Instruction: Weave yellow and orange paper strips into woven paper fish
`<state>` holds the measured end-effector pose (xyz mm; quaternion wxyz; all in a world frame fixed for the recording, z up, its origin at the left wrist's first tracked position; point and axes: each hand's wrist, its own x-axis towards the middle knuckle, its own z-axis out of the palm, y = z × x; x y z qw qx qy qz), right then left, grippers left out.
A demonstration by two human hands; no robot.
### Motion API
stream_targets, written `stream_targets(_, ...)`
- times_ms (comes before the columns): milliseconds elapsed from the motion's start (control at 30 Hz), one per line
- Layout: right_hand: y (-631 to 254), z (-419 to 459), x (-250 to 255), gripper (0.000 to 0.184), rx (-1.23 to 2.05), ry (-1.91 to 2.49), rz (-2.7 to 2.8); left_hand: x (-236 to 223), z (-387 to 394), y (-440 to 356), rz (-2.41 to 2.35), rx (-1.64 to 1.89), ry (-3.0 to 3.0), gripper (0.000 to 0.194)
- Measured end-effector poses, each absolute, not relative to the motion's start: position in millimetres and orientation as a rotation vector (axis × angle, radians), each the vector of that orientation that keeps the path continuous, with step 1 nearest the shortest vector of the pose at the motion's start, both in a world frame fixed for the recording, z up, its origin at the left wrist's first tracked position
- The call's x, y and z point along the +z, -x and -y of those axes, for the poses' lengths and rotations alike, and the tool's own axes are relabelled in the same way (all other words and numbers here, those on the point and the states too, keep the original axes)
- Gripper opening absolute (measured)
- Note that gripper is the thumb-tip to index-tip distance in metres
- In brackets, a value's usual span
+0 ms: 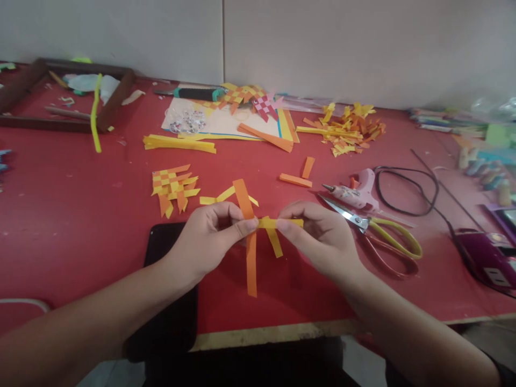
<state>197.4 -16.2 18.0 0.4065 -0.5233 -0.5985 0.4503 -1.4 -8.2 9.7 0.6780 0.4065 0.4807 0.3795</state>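
Note:
My left hand (226,231) pinches an orange paper strip (251,263) where it crosses a yellow paper strip (266,222). My right hand (310,231) grips the yellow strip toward its other end, thumb on top. Between the two hands a short yellow tail (274,244) slants down from the crossing. Just behind my left fingers lie more thin yellow strips (220,197), partly covered by the orange one. To their left rests a woven orange and yellow paper fish (173,185).
Right of my hands are scissors (363,223), a pink glue gun (358,191) and its cord. A black phone (161,301) lies under my left forearm. Behind are orange strips (296,180), yellow strips (179,143), a pile of paper pieces (355,129) and a wooden frame (44,124).

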Motion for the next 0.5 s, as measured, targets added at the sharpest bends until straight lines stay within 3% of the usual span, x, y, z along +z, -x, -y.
stream_targets(300,-203.7,10.4,16.5,0.024,1.130,1.327,1.647,3.4,3.2,0.4,-1.036,0.775,-1.006,0.022)
stream_targets(433,-207.0,4.2,10.4,0.010,1.080,1.335,1.508,7.5,6.7,-0.2,-0.938,0.598,-1.085,0.021)
stream_targets(500,-206.3,3.7,6.5,0.022,1.143,1.296,1.534,8.5,8.8,0.2,-0.903,0.573,-1.105,0.018)
